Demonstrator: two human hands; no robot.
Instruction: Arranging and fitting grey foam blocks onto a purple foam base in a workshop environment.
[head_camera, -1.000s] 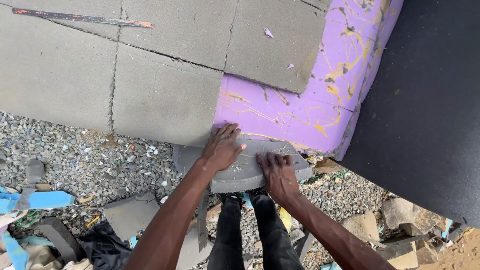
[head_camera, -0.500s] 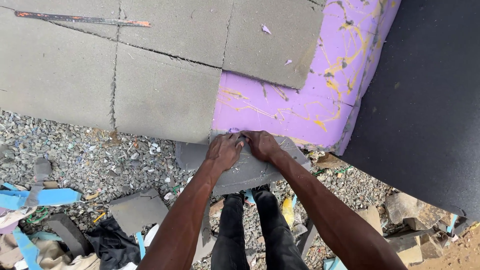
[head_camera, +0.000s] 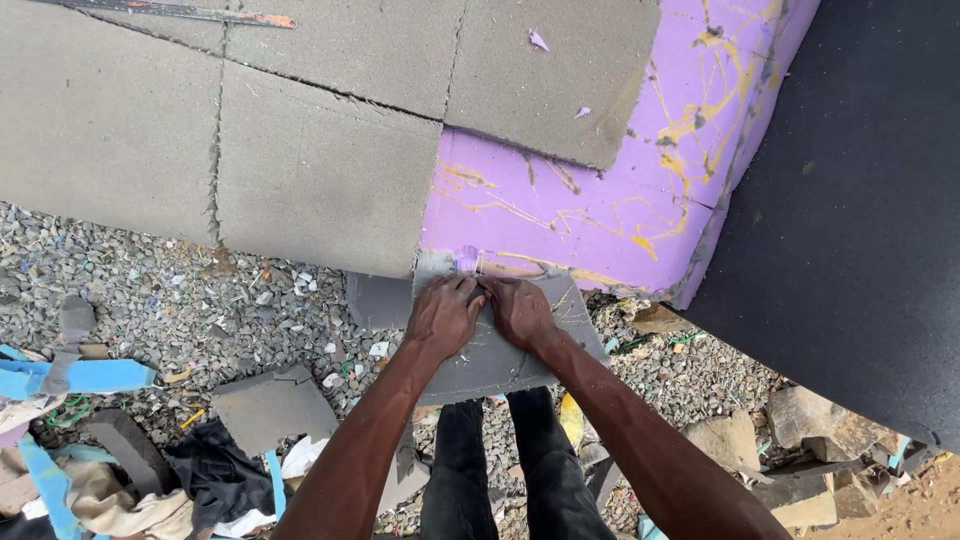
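A thin grey foam piece (head_camera: 500, 358) lies against the near edge of a large purple foam block (head_camera: 590, 200), over my dark trousers. My left hand (head_camera: 443, 316) and my right hand (head_camera: 518, 308) sit side by side at the piece's top edge, fingers curled and pinching it where it meets the purple foam. Grey foam sheets (head_camera: 300, 150) cover most of the purple block's face, with seams between them. A purple area with yellow glue streaks stays bare on the right.
Gravel ground (head_camera: 180, 300) lies below the block, strewn with grey foam offcuts (head_camera: 270, 405), blue strips (head_camera: 85, 377), cloth and stones (head_camera: 740, 435). A dark grey sheet (head_camera: 860, 220) leans at the right. A long thin tool (head_camera: 190, 12) lies on the top left.
My hands came together from apart on the grey piece to its top edge, and the piece shifted up against the purple foam.
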